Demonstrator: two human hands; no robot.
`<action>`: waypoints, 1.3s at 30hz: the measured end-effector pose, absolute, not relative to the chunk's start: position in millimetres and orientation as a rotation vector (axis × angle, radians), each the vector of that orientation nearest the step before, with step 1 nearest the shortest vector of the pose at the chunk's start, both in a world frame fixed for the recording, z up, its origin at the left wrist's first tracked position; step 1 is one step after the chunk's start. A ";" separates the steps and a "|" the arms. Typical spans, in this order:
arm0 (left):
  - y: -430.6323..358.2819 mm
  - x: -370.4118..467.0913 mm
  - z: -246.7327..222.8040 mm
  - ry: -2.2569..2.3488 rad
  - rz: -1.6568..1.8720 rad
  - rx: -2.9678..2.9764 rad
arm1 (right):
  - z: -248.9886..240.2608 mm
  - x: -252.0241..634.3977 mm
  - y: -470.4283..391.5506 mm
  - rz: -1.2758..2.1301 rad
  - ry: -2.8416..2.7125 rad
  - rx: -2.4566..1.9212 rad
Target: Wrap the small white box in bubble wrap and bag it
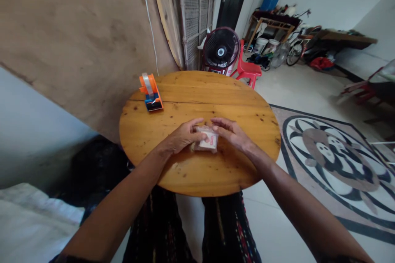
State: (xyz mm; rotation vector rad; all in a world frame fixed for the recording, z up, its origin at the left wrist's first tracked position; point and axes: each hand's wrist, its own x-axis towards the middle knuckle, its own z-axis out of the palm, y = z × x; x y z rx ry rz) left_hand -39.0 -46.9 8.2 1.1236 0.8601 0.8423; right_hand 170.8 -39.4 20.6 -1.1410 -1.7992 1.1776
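OK, left hand is holding small white red-printed box in clear plastic, thumb on top; right hand is sitting at its far-right corner, can't tell if gripping. Oval brown wooden table is lying underneath.

The desk bears a packet between the left hand and right hand, with a tape dispenser behind, farther left. A fan stands beyond the desk.
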 end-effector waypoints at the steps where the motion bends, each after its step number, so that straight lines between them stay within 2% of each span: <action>1: -46.6 -38.8 8.3 0.862 0.842 1.127 | 23.1 170.0 -35.5 1.190 -1.819 -1.140; 18: -47.3 -38.9 16.8 0.724 0.825 1.254 | 50.1 139.5 -16.8 1.277 -1.731 -1.179; 27: -45.8 -42.0 9.6 0.828 0.822 1.245 | 102.6 154.6 -31.2 0.994 -1.674 -1.047; 32: -47.8 -40.6 10.6 0.846 0.816 1.217 | 78.9 177.6 -36.2 1.029 -1.846 -1.192; 39: -46.6 -41.1 10.7 0.810 0.798 1.234 | 48.2 184.2 -27.7 0.824 -2.213 -1.109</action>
